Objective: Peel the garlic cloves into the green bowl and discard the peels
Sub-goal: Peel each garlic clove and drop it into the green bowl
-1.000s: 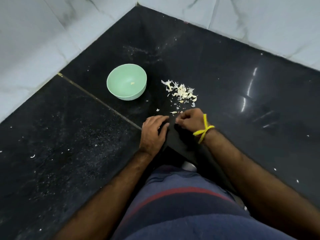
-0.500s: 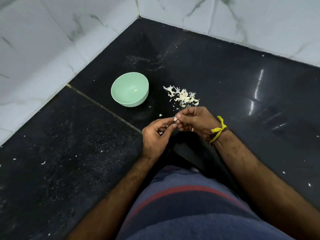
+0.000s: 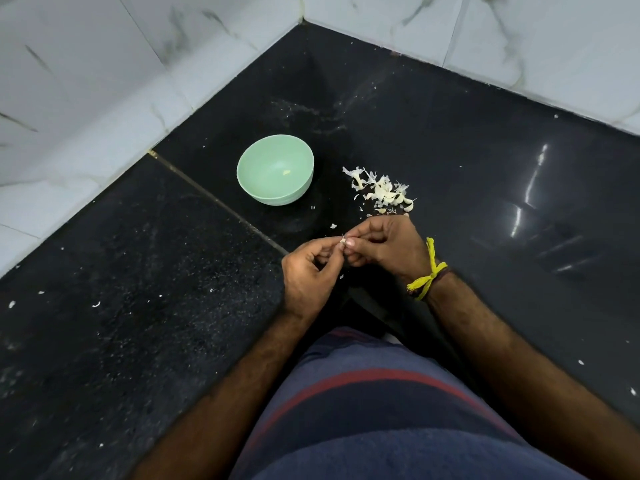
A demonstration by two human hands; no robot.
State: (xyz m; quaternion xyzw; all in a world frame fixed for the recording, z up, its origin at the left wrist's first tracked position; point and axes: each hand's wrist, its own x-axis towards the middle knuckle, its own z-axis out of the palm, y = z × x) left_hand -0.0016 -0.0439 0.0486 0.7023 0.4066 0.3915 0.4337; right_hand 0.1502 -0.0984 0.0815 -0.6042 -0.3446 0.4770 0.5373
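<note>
Over the black worktop [image 3: 450, 140] both hands meet, fingers curled: the left hand [image 3: 308, 275] and right hand [image 3: 388, 247] pinch a small pale clove [image 3: 343, 241] between their fingertips. The bowl [image 3: 275, 169] holds one bit; peels [image 3: 381, 190] lie heaped beside it.

A home kitchen corner: a polished black stone counter [image 3: 467, 140] meets white marble-veined wall tiles [image 3: 86, 81], with a green bowl [image 3: 263, 188] and garlic peels [image 3: 381, 190] just beside the bowl.
</note>
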